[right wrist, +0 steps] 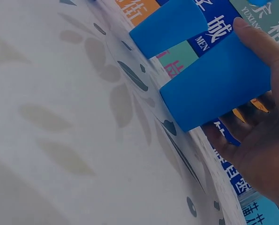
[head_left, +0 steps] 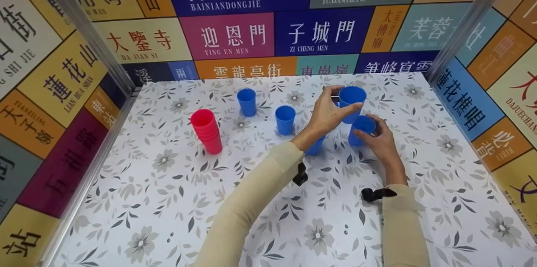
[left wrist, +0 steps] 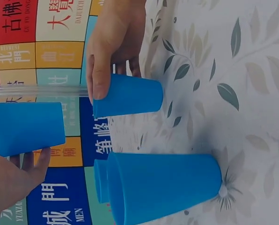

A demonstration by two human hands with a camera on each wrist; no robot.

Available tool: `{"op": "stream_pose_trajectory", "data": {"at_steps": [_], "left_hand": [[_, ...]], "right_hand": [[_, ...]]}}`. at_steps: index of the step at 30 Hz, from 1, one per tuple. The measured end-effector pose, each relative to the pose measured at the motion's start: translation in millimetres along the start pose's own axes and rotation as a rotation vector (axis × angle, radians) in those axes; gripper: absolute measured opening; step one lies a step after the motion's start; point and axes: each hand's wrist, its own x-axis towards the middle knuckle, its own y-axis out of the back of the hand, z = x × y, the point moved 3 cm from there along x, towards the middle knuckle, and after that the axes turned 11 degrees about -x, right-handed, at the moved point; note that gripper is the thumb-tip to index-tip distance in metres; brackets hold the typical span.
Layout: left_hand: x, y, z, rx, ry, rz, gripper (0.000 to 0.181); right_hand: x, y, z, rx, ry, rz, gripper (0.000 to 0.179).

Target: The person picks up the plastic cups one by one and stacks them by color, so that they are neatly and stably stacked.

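A round blue plastic cup [head_left: 351, 97] is up in the air because my left hand [head_left: 329, 112] grips it. My right hand [head_left: 384, 141] holds a second blue plastic cup [head_left: 361, 126], probably to steady it, maybe touching the white flowered table [head_left: 168, 191].

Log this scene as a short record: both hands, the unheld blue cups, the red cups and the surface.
left hand: grips a raised blue cup
right hand: grips a lower blue cup
unheld blue cups: far cup and middle cup, both upright; near cup, partly hidden by the left arm in the head view
red cups: nested stack, openings up, left of the blue cups
table surface: white, with grey flowers and leaves
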Motion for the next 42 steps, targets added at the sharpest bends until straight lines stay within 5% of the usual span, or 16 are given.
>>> {"op": "stream_pose_trajectory", "data": {"at_steps": [9, 16, 30, 35, 42], "left_hand": [[6.6, -21.6, -6.9, 0.005, -0.004, -0.008, 0.072], [9.3, -30.5, -12.0, 0.000, 0.025, -0.033, 0.069], [8.5, -42.9, -27.1, 0.029, 0.040, -0.106, 0.070], [9.8, -43.0, -31.2, 0.091, 0.063, -0.083, 0.080], [10.7, -34.7, -32.4, 0.046, 0.067, -0.089, 0.084]], "right_hand": [[1.9, -2.0, -0.2, 0.007, 0.015, 0.021, 0.078], [-12.2, 0.0, -22.1, 0.023, 0.022, -0.008, 0.078], [0.3, -0.7, 0.8, -0.055, 0.062, 0.010, 0.083], [-0.9, -0.3, 0.4, -0.041, 0.037, -0.004, 0.084], [-13.3, 3.2, -16.3, -0.006, 0.006, -0.023, 0.082]]}}
